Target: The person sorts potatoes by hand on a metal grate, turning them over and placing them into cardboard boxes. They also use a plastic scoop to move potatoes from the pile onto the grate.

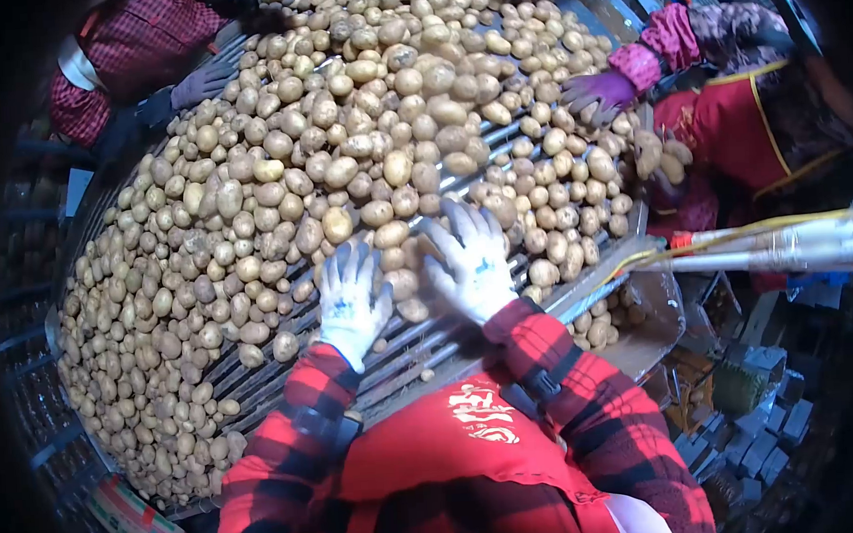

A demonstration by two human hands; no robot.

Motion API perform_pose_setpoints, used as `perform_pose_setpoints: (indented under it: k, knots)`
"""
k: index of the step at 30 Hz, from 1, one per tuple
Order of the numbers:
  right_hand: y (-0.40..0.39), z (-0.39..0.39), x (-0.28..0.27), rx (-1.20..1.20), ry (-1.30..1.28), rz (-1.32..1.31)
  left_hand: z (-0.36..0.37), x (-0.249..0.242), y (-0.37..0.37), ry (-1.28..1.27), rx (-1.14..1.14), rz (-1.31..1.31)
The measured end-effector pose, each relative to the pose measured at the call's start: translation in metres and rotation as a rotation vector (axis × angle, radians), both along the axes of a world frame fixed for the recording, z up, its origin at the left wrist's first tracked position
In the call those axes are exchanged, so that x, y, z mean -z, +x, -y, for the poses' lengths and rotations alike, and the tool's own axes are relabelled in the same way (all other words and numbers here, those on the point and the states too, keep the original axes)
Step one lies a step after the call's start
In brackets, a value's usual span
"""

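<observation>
Both my hands wear white gloves with grey fingers and reach onto a slatted metal table heaped with potatoes [277, 168]. My left hand [353, 294] has its fingers spread over the slats [285, 322], their tips beside the nearest potatoes. To its right, my right hand [470, 259] is spread too, its fingertips against the edge of the pile. A few potatoes [403, 284] lie between the two hands. Neither hand is wrapped round a potato.
A co-worker's purple-gloved hand [599, 95] touches potatoes at the right; another's gloved hand [203, 85] rests at the upper left. White pipes [782, 248] jut in from the right. A chute [656, 317] holding potatoes sits below them.
</observation>
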State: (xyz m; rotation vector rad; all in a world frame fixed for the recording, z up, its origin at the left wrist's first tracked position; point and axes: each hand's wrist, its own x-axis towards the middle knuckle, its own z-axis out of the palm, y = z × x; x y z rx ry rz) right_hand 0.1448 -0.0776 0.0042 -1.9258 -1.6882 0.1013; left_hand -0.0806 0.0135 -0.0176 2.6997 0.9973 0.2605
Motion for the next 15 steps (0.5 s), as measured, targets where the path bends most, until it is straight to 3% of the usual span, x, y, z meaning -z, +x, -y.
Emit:
perform_pose_setpoints:
  k: [6, 8, 10, 13, 15]
  knots:
    - [0.078, -0.168, -0.005, -0.041, 0.184, 0.168, 0.001, 0.000, 0.009, -0.141, -0.074, -0.017]
    - [0.095, -0.224, 0.004, -0.167, -0.040, 0.292, -0.003, 0.001, 0.013, -0.159, -0.104, 0.050]
    - [0.098, -0.266, 0.010, -0.156, -0.434, 0.313, -0.023, 0.005, 0.016, -0.128, -0.079, 0.150]
    - [0.079, -0.270, 0.037, -0.041, -0.193, 0.353, -0.087, -0.016, 0.054, 0.089, -0.117, 0.319]
    - [0.061, -0.257, 0.067, 0.016, 0.012, 0.359, -0.131, -0.032, 0.081, 0.018, -0.223, 0.297]
